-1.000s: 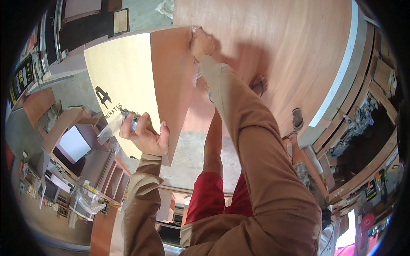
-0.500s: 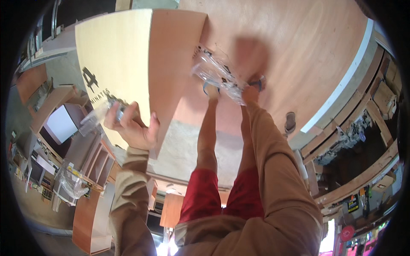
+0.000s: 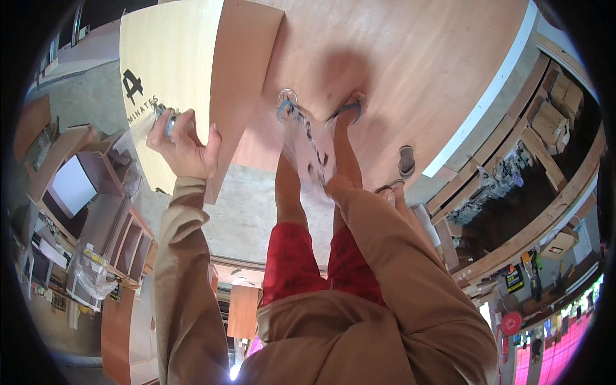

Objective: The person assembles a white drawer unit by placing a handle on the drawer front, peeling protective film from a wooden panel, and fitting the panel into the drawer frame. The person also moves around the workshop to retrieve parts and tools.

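My left hand [image 3: 183, 147] is raised over the pale printed side of a stack of wooden panels [image 3: 170, 51]. Its fingers curl around a small clear plastic bag [image 3: 160, 115] with shiny metal-looking pieces; their exact kind is hidden by the fingers. Lower and to the right, in front of my legs, my right hand [image 3: 338, 185] closes on the end of a larger clear plastic bag [image 3: 308, 147]. Dark marks or small dark pieces show on that bag, blurred by motion. The bag hangs between my two feet in blue-strapped sandals.
A large brown plywood sheet [image 3: 410, 58] lies underfoot, with a loose sandal [image 3: 406, 162] on it. Another person's foot [image 3: 393, 189] shows beside my right sleeve. Open wooden cabinets [image 3: 122, 250] stand at left. Wooden shelving [image 3: 532, 157] with wrapped parts and cardboard runs along the right.
My right hand has drawn the larger plastic bag back toward my body and to the left. The left hand keeps its hold on the small bag. Another person's foot has come into sight.
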{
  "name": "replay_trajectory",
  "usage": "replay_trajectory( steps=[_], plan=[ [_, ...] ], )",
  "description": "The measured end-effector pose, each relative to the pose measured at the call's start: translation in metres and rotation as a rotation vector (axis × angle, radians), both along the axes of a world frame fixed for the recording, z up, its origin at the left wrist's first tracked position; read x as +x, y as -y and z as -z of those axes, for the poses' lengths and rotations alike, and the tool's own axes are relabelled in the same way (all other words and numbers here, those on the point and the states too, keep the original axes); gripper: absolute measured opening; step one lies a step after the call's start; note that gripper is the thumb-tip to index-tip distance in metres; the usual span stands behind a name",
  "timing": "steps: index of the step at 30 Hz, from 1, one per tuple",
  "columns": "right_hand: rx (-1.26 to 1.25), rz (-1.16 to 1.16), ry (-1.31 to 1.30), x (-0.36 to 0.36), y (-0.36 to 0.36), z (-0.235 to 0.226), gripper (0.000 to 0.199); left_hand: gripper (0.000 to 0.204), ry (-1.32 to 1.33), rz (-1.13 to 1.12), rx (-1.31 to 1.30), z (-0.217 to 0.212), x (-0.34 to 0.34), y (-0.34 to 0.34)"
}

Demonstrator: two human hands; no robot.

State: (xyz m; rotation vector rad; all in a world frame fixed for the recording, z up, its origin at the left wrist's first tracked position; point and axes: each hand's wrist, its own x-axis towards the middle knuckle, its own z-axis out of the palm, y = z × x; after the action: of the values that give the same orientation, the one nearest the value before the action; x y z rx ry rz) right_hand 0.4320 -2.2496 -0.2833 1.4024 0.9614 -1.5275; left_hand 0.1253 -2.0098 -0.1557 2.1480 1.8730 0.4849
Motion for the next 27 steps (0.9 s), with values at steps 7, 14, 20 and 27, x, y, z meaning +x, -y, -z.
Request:
replay_trajectory(
  steps=[7,14,20,27],
  plan=[
    [0.780,0.486,0.103,0.060,-0.054,-0.133,0.030,0.052,-0.092,0.035,0.059,-0.010,0.002,0.000],
    [0.811,0.842,-0.327,0.163,-0.098,-0.278,0.031,0.059,0.071,-0.166,0.015,-0.077,0.043,0.006],
    [0.703,0.798,-0.412,0.236,-0.121,-0.393,0.025,0.046,1.210,-0.701,-0.682,-0.144,0.154,0.070],
    [1.128,0.118,-0.467,0.282,-0.199,-0.478,0.048,0.045,1.811,-0.235,-1.055,-0.253,0.324,0.041]
  ],
)
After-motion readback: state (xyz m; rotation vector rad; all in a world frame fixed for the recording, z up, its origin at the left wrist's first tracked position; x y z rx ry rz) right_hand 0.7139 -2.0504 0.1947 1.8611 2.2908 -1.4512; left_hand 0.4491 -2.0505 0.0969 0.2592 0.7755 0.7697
